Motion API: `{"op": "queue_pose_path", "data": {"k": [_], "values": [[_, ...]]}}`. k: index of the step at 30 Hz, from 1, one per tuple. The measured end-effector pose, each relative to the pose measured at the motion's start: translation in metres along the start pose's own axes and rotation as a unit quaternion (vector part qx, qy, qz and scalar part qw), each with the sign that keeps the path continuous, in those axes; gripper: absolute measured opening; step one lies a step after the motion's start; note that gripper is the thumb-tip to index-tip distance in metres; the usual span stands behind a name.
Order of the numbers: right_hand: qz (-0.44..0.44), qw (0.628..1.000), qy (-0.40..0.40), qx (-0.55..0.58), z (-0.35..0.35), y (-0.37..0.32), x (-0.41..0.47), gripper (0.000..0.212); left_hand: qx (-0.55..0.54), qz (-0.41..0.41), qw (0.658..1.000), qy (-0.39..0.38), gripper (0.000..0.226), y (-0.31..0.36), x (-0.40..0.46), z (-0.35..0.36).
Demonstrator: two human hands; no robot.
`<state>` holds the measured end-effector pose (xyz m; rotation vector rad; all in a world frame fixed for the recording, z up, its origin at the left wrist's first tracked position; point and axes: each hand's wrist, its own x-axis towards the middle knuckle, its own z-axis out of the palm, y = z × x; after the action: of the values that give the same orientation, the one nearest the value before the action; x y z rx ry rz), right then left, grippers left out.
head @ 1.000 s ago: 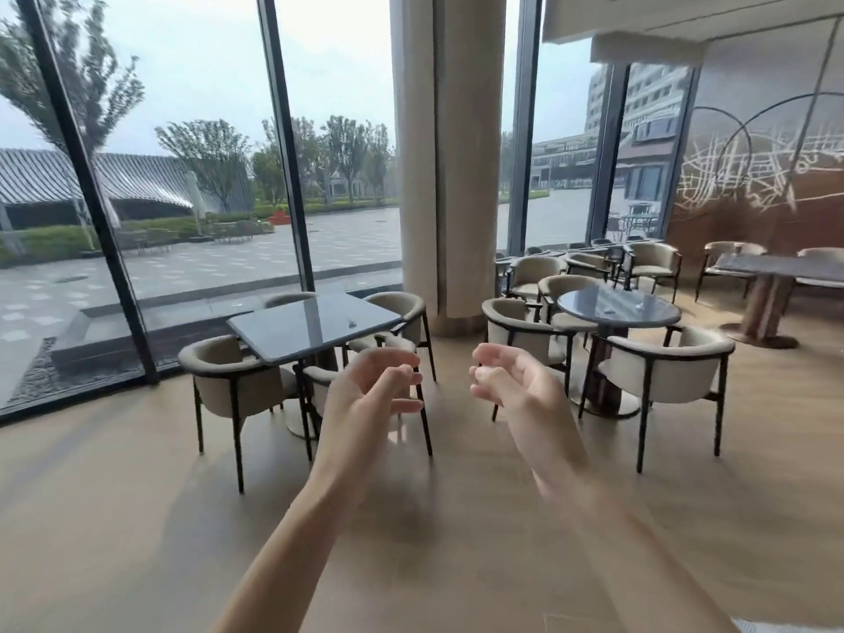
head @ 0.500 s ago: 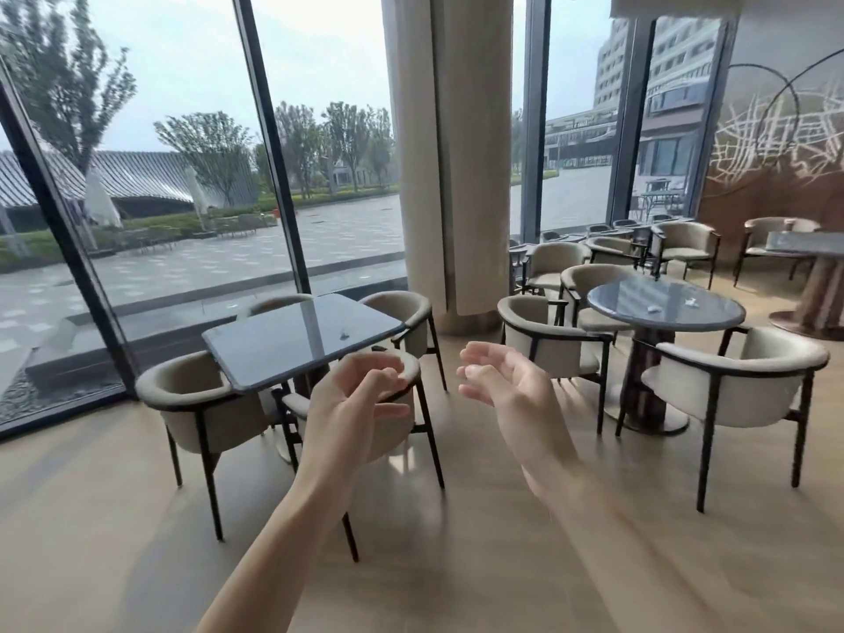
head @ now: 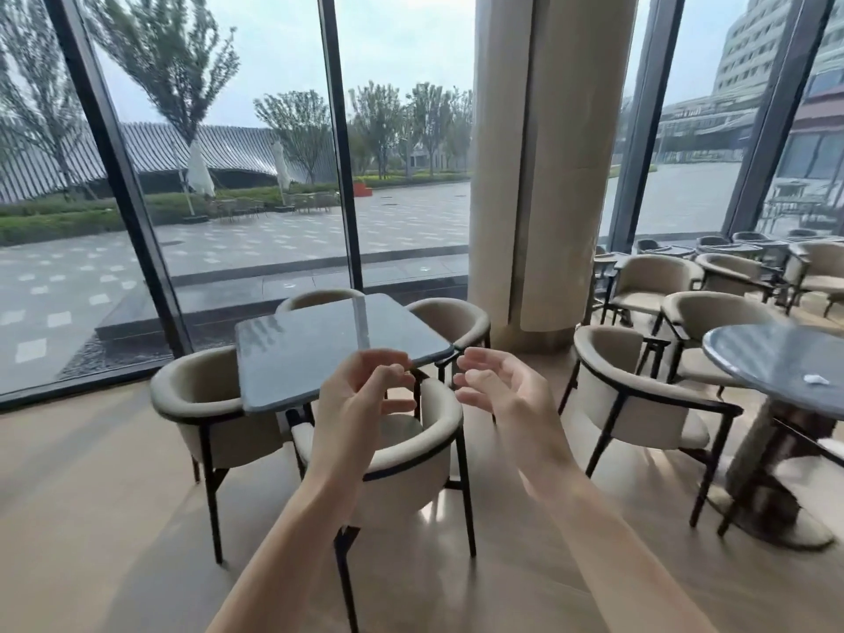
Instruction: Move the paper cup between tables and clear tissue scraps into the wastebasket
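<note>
Both hands are empty: the left hand (head: 361, 404) and right hand (head: 502, 399) have loosely curled fingers. No paper cup shows. A small white tissue scrap (head: 816, 379) lies at three o'clock on the round surface (head: 753, 354). It looks light and soft, so a gentle pinch from the top should do.

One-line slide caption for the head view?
Empty hands approach square grey table; white tissue scrap on round table.

The square table (head: 338, 344) and its chairs are coming closer, now just beyond both empty hands; the round table (head: 785, 363) is sliding rightward.
</note>
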<state>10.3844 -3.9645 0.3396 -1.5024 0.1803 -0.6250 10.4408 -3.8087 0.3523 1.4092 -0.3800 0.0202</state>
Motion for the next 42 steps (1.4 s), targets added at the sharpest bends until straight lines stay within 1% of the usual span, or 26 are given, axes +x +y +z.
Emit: {"op": "queue_pose_path", "data": {"k": [1, 2, 4, 7, 12, 19, 25, 30, 36, 42], "values": [[0.01, 1.0, 0.0, -0.004, -0.002, 0.014, 0.022, 0.018, 0.004, -0.01, 1.0, 0.004, 0.025, -0.015, 0.021, 0.007], [0.018, 1.0, 0.001, -0.01, -0.004, 0.028, 0.045, 0.017, 0.003, -0.019, 1.0, 0.008, 0.022, -0.031, 0.043, 0.014], [0.031, 0.999, 0.002, -0.018, -0.007, 0.054, 0.094, 0.018, -0.007, -0.034, 0.999, 0.024, 0.011, -0.064, 0.095, 0.026], [0.072, 0.997, 0.0, -0.03, -0.007, 0.089, 0.174, 0.017, -0.008, -0.069, 0.996, 0.06, 0.021, -0.105, 0.176, 0.041], [0.109, 0.993, -0.008, -0.037, -0.006, 0.133, 0.297, 0.016, 0.006, -0.103, 0.991, 0.09, 0.02, -0.155, 0.294, 0.062], [0.14, 0.989, -0.032, -0.015, -0.024, 0.197, 0.44, 0.018, 0.037, -0.132, 0.981, 0.138, 0.018, -0.219, 0.408, 0.094], [0.167, 0.98, -0.106, -0.011, -0.056, 0.262, 0.568, 0.019, 0.041, -0.135, 0.965, 0.223, 0.02, -0.281, 0.494, 0.137], [0.2, 0.964, -0.171, -0.039, -0.075, 0.298, 0.656, 0.021, 0.033, -0.154, 0.944, 0.291, 0.02, -0.312, 0.538, 0.185], [0.23, 0.939, -0.251, -0.054, -0.065, 0.35, 0.729, 0.022, 0.03, -0.175, 0.919, 0.352, 0.017, -0.354, 0.594, 0.21], [0.237, 0.92, -0.299, -0.09, -0.032, 0.411, 0.811, 0.023, 0.002, -0.184, 0.899, 0.398, 0.019, -0.421, 0.666, 0.206]]}}
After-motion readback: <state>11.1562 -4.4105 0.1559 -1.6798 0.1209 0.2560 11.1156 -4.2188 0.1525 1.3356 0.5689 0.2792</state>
